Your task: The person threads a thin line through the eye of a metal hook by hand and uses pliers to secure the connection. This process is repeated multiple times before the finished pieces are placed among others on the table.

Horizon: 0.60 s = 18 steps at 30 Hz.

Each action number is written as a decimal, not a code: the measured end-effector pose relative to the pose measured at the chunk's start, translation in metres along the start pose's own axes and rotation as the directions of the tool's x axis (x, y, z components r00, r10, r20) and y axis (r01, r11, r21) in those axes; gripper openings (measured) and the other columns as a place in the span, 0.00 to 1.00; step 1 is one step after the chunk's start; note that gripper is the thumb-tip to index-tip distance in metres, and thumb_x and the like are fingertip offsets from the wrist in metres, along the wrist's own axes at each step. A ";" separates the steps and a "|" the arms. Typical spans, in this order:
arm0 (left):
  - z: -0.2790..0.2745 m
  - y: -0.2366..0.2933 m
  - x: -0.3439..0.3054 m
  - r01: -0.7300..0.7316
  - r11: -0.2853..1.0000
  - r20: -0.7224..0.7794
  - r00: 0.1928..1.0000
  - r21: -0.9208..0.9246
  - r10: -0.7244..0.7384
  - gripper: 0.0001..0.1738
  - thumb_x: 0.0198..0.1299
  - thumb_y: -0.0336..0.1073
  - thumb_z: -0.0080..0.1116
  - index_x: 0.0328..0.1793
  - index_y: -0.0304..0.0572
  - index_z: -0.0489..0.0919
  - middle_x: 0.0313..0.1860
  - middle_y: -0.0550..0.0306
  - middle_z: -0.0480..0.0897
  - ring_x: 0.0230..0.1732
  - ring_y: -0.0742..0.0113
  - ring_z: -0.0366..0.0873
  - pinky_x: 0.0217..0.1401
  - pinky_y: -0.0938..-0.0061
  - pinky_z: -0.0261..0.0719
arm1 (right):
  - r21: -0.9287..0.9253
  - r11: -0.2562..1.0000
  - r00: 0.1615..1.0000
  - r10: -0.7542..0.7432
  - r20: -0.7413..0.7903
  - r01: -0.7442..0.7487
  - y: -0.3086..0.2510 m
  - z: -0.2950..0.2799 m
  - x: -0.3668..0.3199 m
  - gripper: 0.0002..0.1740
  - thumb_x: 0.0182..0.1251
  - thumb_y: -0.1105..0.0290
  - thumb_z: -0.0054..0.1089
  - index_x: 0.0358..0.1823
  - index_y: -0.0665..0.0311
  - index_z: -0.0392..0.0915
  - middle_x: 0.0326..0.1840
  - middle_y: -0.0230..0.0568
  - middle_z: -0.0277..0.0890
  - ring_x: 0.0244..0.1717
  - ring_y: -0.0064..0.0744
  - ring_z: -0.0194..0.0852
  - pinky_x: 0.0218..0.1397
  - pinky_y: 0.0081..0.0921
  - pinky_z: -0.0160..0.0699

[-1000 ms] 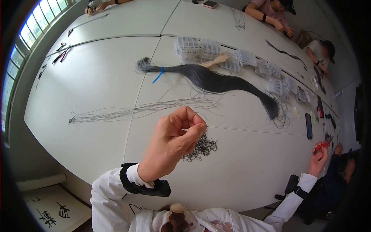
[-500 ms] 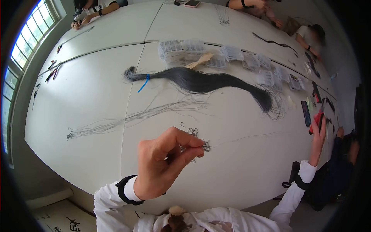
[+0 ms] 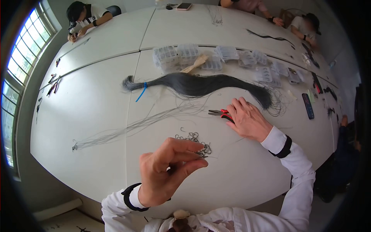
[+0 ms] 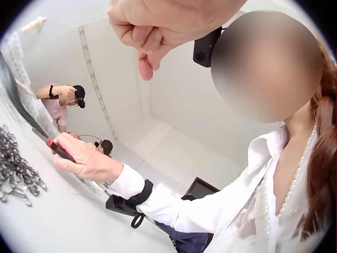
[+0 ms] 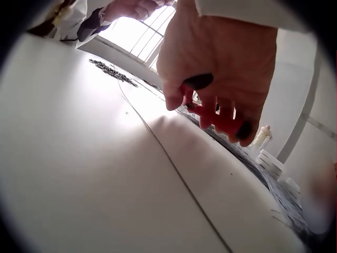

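Note:
My left hand (image 3: 164,170) is raised near the front of the table, its thumb and fingers pinching a small dark fish hook (image 3: 202,156) with a thin line trailing off to the right. Most of that hook is hidden by the fingertips. Just behind the hand, on the white tabletop, lies a pile of dark fish hooks (image 3: 189,136). My right hand (image 3: 250,120) grips pliers (image 3: 217,113) by their red and black handles, the metal nose pointing left above the table. In the right wrist view, a long line (image 5: 174,163) runs across the tabletop below the right hand.
A thick dark bundle of line (image 3: 197,84) with a blue tie (image 3: 142,92) lies across the table. Thin hooked lines (image 3: 135,125) stretch out at left. Clear plastic boxes (image 3: 227,53) stand behind, a phone (image 3: 307,106) at right. Other people sit at the far side.
My right hand has come from the far right edge to mid-table with the pliers. My left hand has lowered from its first position, and its fingertips have parted slightly.

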<state>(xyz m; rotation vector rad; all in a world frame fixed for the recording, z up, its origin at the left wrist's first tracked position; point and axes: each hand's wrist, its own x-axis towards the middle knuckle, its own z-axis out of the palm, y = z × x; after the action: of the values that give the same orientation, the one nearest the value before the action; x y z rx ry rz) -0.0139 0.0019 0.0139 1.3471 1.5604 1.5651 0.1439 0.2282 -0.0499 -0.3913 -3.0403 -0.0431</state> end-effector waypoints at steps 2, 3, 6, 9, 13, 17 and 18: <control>0.000 -0.001 0.000 0.010 1.000 0.013 1.000 -0.006 -0.010 0.14 0.53 0.22 0.65 0.45 0.32 0.75 0.30 0.56 0.86 0.31 0.77 0.83 0.28 0.87 0.74 | -0.012 1.000 1.000 -0.013 -0.015 0.013 0.002 0.005 0.002 0.19 0.56 0.61 0.62 0.42 0.66 0.68 0.42 0.43 0.62 0.46 0.40 0.63 0.45 0.33 0.72; 0.000 -0.002 0.000 0.011 1.000 0.013 1.000 -0.005 -0.011 0.14 0.53 0.22 0.65 0.45 0.32 0.75 0.30 0.56 0.86 0.31 0.77 0.83 0.28 0.87 0.74 | -0.009 1.000 1.000 -0.021 -0.011 0.021 0.002 0.007 0.004 0.20 0.55 0.61 0.63 0.42 0.66 0.67 0.42 0.44 0.62 0.46 0.41 0.63 0.46 0.33 0.72; 0.001 -0.003 -0.001 0.031 0.999 0.019 0.999 -0.044 -0.031 0.13 0.54 0.24 0.64 0.45 0.33 0.75 0.29 0.57 0.86 0.30 0.78 0.83 0.27 0.88 0.72 | -0.061 0.997 0.999 -0.047 -0.018 0.046 0.003 0.015 0.008 0.21 0.56 0.59 0.62 0.43 0.66 0.68 0.43 0.43 0.62 0.47 0.40 0.62 0.46 0.32 0.71; 0.001 -0.001 -0.001 0.110 0.991 0.043 0.993 -0.072 -0.107 0.12 0.56 0.25 0.64 0.45 0.33 0.75 0.29 0.56 0.86 0.30 0.79 0.82 0.27 0.88 0.71 | -0.114 0.991 0.997 -0.072 -0.034 0.068 0.003 0.021 0.010 0.20 0.59 0.56 0.60 0.44 0.63 0.68 0.43 0.41 0.62 0.47 0.38 0.62 0.45 0.31 0.71; 0.002 -0.002 -0.002 0.189 0.960 0.058 0.982 -0.204 -0.181 0.11 0.57 0.26 0.63 0.44 0.33 0.74 0.29 0.57 0.86 0.31 0.80 0.82 0.28 0.88 0.72 | -0.090 0.995 0.998 -0.055 -0.021 0.053 -0.001 0.019 0.013 0.17 0.59 0.58 0.60 0.43 0.61 0.69 0.44 0.41 0.62 0.50 0.38 0.61 0.46 0.31 0.70; 0.003 -0.001 -0.003 0.163 0.972 0.052 0.986 -0.170 -0.157 0.12 0.56 0.26 0.64 0.44 0.33 0.74 0.29 0.57 0.86 0.31 0.80 0.82 0.30 0.88 0.73 | -0.059 0.993 0.959 -0.116 -0.257 0.104 -0.018 -0.018 0.015 0.15 0.59 0.60 0.61 0.40 0.62 0.73 0.43 0.41 0.66 0.48 0.38 0.66 0.46 0.31 0.71; 0.003 -0.001 -0.003 0.166 0.971 0.048 0.986 -0.174 -0.160 0.12 0.56 0.26 0.64 0.44 0.33 0.74 0.29 0.57 0.86 0.31 0.80 0.82 0.30 0.88 0.73 | 0.407 0.908 0.978 -0.011 -0.209 0.098 -0.032 -0.041 0.012 0.13 0.60 0.62 0.62 0.39 0.63 0.75 0.41 0.40 0.69 0.46 0.37 0.69 0.46 0.31 0.71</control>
<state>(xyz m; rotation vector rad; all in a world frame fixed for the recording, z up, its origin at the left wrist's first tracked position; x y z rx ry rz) -0.0104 0.0007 0.0113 1.1141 1.4358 1.5322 0.1267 0.1985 -0.0087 -0.2470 -2.7521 0.5214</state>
